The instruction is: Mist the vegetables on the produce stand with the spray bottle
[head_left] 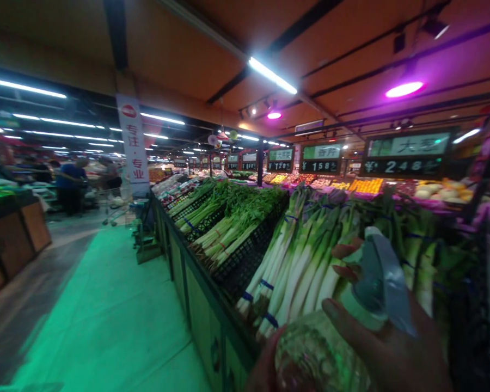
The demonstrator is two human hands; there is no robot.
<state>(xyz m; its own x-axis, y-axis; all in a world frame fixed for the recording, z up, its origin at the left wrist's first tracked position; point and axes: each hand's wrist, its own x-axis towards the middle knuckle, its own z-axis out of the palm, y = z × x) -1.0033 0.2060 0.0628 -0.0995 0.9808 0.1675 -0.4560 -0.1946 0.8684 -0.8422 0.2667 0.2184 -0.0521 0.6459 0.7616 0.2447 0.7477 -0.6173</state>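
Item, foreground: a clear plastic spray bottle (pixel 322 354) with a pale trigger head (pixel 381 283), low at the right of our view, held up just in front of the produce stand. Our right hand (pixel 392 348) is wrapped round its neck, fingers (pixel 347 261) curled over the trigger. Our left hand (pixel 265 365) shows only as a dark edge against the bottle's lower body, touching it; we cannot tell how its fingers lie. No label on the bottle is legible to us.

Item, behind the bottle: bundled leeks (pixel 298 267), white stalks toward us, bound with blue bands, lying on a sloped black crate (pixel 245 261). Further along the same stand (pixel 196 294), more long green stalks (pixel 224 218).

Item, signage: a black price board (pixel 406 153) above the leeks reads "2 48" after a yen mark, with a green header whose characters are blurred. The next board (pixel 321 159) reads "158", and a third (pixel 280 160) is too small for us to read. A white hanging banner (pixel 134 142) carries red Chinese characters, "专注·专业", under a red emblem.

Item, surroundings: yellow and orange fruit (pixel 365 186) in the far bins; a person in blue (pixel 70 185) well apart down the green-lit aisle (pixel 102 305), near a shopping cart (pixel 114 209).
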